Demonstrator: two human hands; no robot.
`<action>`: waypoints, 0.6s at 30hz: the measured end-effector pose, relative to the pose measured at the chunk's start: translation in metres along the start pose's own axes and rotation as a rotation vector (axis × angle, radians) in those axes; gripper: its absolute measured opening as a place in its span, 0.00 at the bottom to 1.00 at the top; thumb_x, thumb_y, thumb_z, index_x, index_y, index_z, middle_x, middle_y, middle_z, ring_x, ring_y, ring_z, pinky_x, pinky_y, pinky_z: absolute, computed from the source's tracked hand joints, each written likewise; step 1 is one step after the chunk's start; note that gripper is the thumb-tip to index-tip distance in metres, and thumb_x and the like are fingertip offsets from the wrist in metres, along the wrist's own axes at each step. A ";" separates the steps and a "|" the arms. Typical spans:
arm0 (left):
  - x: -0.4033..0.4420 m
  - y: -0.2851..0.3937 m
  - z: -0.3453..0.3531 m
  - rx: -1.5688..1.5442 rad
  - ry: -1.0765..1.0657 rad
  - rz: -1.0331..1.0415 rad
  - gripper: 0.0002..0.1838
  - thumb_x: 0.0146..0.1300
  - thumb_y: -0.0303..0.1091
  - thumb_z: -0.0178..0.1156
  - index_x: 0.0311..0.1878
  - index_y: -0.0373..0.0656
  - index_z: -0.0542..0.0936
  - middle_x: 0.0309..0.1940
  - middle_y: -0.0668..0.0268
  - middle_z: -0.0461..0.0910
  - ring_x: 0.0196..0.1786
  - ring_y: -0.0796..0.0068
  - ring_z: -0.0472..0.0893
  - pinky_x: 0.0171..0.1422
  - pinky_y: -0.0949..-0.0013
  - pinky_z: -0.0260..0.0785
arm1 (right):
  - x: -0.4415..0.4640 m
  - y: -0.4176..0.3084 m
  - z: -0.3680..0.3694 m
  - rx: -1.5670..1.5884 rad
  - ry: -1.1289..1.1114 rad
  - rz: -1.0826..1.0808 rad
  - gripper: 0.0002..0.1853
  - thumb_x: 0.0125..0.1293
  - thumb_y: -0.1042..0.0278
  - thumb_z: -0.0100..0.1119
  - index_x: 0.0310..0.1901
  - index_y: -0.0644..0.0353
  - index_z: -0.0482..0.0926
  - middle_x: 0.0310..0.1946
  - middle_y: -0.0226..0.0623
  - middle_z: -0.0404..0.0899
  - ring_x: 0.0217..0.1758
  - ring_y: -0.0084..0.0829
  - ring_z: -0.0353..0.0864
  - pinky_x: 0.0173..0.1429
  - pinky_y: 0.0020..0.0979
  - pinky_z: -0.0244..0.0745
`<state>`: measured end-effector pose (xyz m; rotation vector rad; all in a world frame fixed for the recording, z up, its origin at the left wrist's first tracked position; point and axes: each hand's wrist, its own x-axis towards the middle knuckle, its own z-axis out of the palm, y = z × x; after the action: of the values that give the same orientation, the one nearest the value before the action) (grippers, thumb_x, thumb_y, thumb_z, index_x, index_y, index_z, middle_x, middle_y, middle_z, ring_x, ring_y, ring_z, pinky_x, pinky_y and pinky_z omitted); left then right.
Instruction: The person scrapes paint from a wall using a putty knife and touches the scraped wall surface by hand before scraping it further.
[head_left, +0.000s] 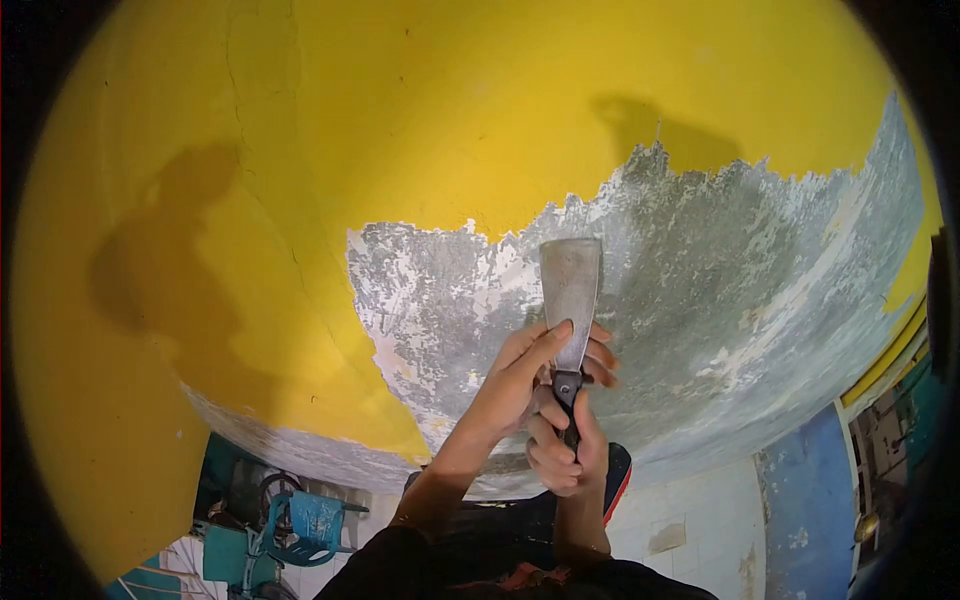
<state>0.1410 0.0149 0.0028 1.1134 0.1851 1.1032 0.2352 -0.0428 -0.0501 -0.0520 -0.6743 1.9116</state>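
A scraper with a wide metal blade and a black handle is held upright in front of the wall. My right hand is wrapped round its handle. Higher up, my left hand grips the lower blade, thumb on the near face and fingers behind it. Behind the scraper is the wall, with yellow paint above and a bare grey-white patch below. The edge between them is jagged. Whether the blade's tip touches the wall I cannot tell.
At the lower left stands a blue plastic chair beside a wheeled thing, partly in shadow. White floor tiles show below, one stained. A blue wall section and a doorway are at the lower right. Shadows fall on the yellow wall.
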 end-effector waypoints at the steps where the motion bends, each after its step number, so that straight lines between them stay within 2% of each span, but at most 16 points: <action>1: -0.001 0.001 0.003 -0.061 0.041 -0.067 0.22 0.69 0.45 0.44 0.46 0.30 0.72 0.27 0.58 0.78 0.30 0.74 0.78 0.33 0.77 0.70 | 0.001 0.000 -0.003 0.126 -0.064 0.073 0.20 0.69 0.43 0.35 0.32 0.52 0.62 0.11 0.24 0.56 0.07 0.14 0.50 0.09 0.14 0.47; 2: -0.004 0.001 -0.001 0.042 0.052 -0.070 0.23 0.69 0.46 0.43 0.45 0.31 0.71 0.26 0.58 0.77 0.24 0.76 0.76 0.28 0.78 0.68 | 0.000 0.005 -0.002 0.000 0.088 0.020 0.19 0.69 0.44 0.37 0.30 0.52 0.62 0.09 0.21 0.52 0.05 0.11 0.48 0.07 0.13 0.42; 3: -0.006 -0.002 -0.002 0.049 0.049 -0.067 0.23 0.69 0.46 0.43 0.45 0.31 0.71 0.26 0.58 0.77 0.24 0.76 0.76 0.28 0.78 0.68 | 0.000 0.008 0.001 0.000 0.080 0.018 0.19 0.69 0.44 0.37 0.30 0.52 0.62 0.09 0.21 0.52 0.05 0.11 0.48 0.07 0.13 0.42; 5: -0.012 -0.007 -0.001 0.143 0.105 -0.007 0.24 0.69 0.49 0.42 0.42 0.32 0.72 0.25 0.58 0.77 0.20 0.79 0.73 0.24 0.79 0.64 | -0.001 0.011 0.004 -0.199 0.199 -0.058 0.18 0.68 0.46 0.40 0.31 0.51 0.62 0.10 0.20 0.52 0.06 0.10 0.48 0.08 0.12 0.43; 7: -0.014 -0.005 -0.001 0.196 0.143 0.032 0.24 0.69 0.50 0.41 0.40 0.33 0.72 0.24 0.57 0.77 0.19 0.79 0.72 0.22 0.79 0.62 | 0.001 0.011 0.005 -0.194 0.137 -0.019 0.17 0.68 0.46 0.41 0.32 0.52 0.62 0.10 0.19 0.52 0.06 0.10 0.47 0.08 0.12 0.43; 9: -0.017 -0.003 -0.003 0.139 0.154 -0.002 0.24 0.69 0.49 0.41 0.39 0.33 0.72 0.24 0.57 0.77 0.19 0.78 0.72 0.23 0.78 0.63 | 0.003 0.017 0.012 -0.251 0.261 -0.011 0.18 0.68 0.45 0.41 0.31 0.51 0.62 0.09 0.19 0.52 0.06 0.10 0.47 0.09 0.12 0.43; 11: -0.016 0.000 -0.004 0.149 0.164 -0.025 0.25 0.69 0.50 0.42 0.38 0.32 0.73 0.25 0.56 0.78 0.19 0.77 0.72 0.23 0.77 0.63 | 0.006 0.020 0.013 -0.263 0.242 -0.030 0.18 0.68 0.45 0.41 0.29 0.50 0.62 0.09 0.18 0.51 0.06 0.11 0.46 0.09 0.12 0.42; 18: -0.004 0.016 -0.005 0.203 0.195 -0.006 0.26 0.68 0.50 0.44 0.37 0.31 0.74 0.25 0.55 0.78 0.18 0.78 0.73 0.23 0.77 0.65 | 0.026 0.016 0.020 -0.133 0.206 -0.026 0.18 0.68 0.44 0.40 0.28 0.49 0.61 0.08 0.18 0.50 0.05 0.11 0.45 0.09 0.13 0.41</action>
<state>0.1261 0.0154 0.0116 1.1827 0.4615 1.2073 0.2037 -0.0340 -0.0339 -0.3189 -0.6572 1.8046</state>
